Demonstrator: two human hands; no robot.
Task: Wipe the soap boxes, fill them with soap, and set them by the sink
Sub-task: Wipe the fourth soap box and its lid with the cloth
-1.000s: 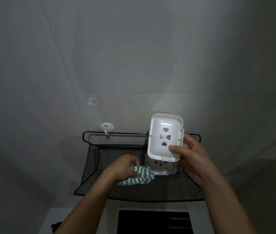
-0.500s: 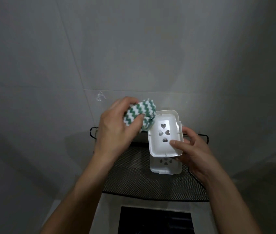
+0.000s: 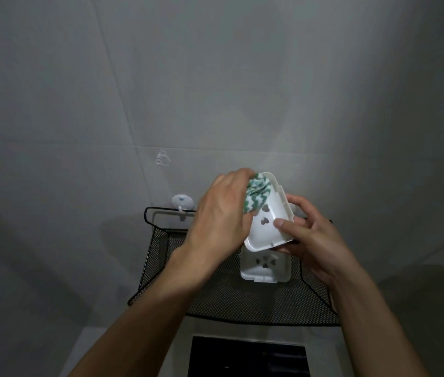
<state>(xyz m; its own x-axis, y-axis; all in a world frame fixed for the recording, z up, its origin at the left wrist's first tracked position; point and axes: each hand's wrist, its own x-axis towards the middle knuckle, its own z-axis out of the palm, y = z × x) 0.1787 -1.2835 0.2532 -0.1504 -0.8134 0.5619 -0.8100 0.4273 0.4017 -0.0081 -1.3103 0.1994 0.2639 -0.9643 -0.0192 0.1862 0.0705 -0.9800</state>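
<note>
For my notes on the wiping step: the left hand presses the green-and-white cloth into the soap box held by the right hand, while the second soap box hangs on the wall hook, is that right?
Not quite. The head view shows the second soap box lying in the black mesh basket, not on the wall hook. The rest stands: the left hand presses the green-and-white cloth into the soap box held by the right hand.

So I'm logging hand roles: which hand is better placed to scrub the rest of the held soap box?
Left hand: it grips the cloth inside the soap box. The right hand is busy holding it.
</note>
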